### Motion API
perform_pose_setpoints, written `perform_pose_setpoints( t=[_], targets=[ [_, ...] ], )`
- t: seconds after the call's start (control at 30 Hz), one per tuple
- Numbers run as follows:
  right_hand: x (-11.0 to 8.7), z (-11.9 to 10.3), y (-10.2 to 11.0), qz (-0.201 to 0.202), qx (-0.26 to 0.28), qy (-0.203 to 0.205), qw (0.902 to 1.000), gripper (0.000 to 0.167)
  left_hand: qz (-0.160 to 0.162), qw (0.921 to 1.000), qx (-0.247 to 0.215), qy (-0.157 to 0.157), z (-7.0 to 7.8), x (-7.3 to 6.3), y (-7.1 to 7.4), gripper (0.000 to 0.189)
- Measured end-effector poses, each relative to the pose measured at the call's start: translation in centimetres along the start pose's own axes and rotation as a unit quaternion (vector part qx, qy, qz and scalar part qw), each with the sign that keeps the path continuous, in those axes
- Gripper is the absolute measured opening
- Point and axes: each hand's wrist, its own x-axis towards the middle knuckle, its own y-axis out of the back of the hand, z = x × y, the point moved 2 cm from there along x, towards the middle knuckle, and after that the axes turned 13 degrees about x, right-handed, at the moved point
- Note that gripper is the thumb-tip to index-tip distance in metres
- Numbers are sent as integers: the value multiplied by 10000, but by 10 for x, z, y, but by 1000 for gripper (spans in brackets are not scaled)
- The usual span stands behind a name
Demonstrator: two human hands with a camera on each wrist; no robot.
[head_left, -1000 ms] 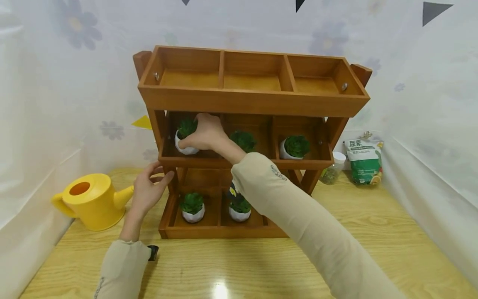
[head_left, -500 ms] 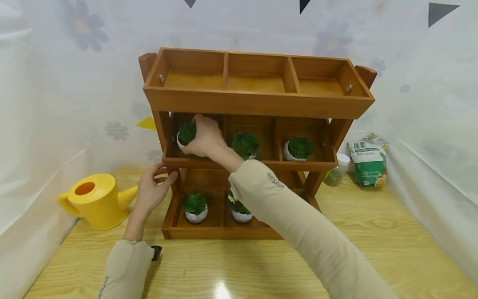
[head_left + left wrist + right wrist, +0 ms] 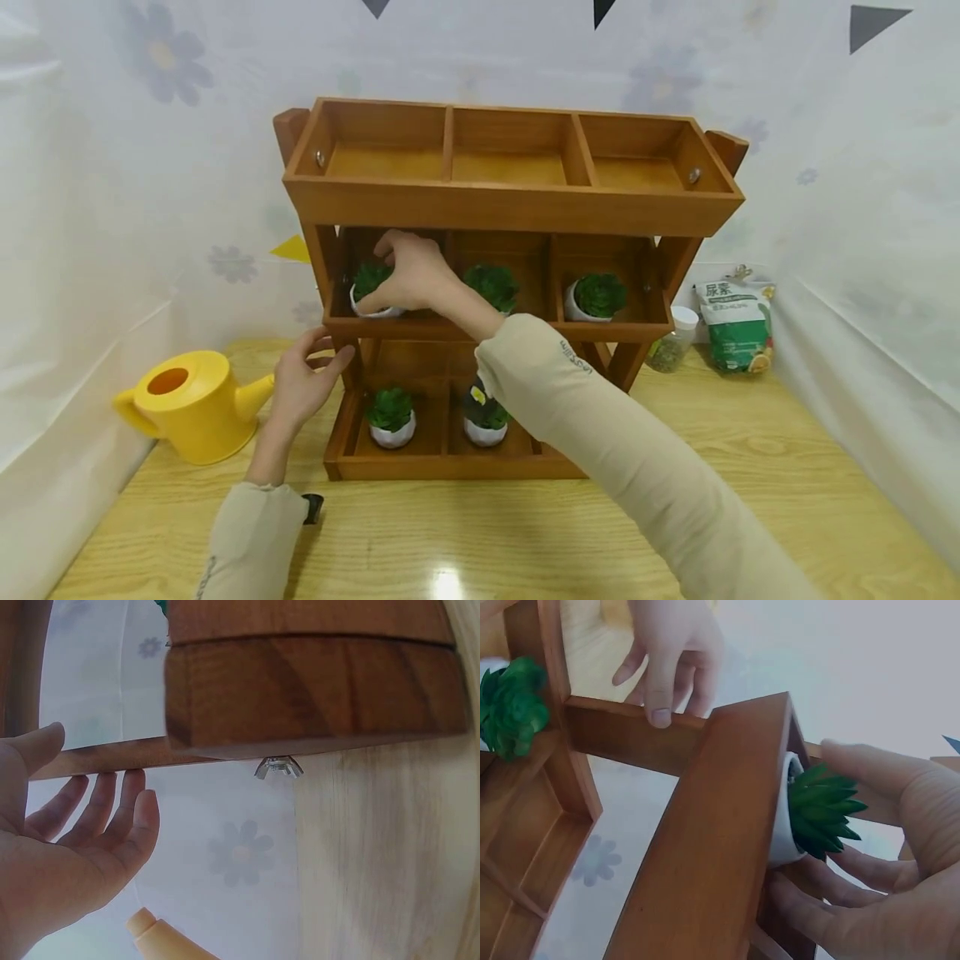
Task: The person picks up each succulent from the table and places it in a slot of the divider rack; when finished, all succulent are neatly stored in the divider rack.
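A brown three-tier wooden plant shelf [image 3: 510, 204] stands on the table. My right hand [image 3: 416, 271] reaches into the middle tier's left compartment, around a green succulent in a white pot [image 3: 360, 292]. In the right wrist view, the thumb and spread fingers [image 3: 802, 907] lie on either side of this succulent [image 3: 825, 810], with a gap between thumb and leaves. My left hand [image 3: 303, 379] is at the shelf's left upright [image 3: 351, 367]. Its fingertips [image 3: 135, 780] touch the upright's edge in the left wrist view, fingers loosely bent, the thumb over the front.
More potted succulents sit in the middle tier, one at the right [image 3: 600, 296], and in the bottom tier [image 3: 392, 417]. A yellow watering can [image 3: 198, 404] stands left. A lidded jar [image 3: 675, 340] and a green-white bag [image 3: 735, 325] stand right. A wing nut [image 3: 279, 766] protrudes from the shelf's side.
The potted succulent has settled lower in the middle-left compartment, and my right hand's fingers have lifted away from its leaves. My left hand stays at the upright.
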Motion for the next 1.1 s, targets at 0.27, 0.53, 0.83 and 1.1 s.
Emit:
perform_pose_setpoints(
  t=[0.27, 0.53, 0.83, 1.1],
  targets=[
    [-20, 8, 13, 8, 691, -67, 9976, 59, -99, 9999, -16, 125, 2, -2, -2, 52],
    [-61, 1, 38, 96, 1601, 261, 9867, 48, -168, 9995, -24, 256, 1, -1, 1, 55],
    [-119, 28, 27, -489, 3162, 573, 9457, 42, -26, 9996, -51, 280, -4, -5, 3, 50],
    [-160, 86, -2, -487, 3547, 414, 9328, 38, 8, 9999, -24, 165, -2, -2, 0, 48]
  ],
)
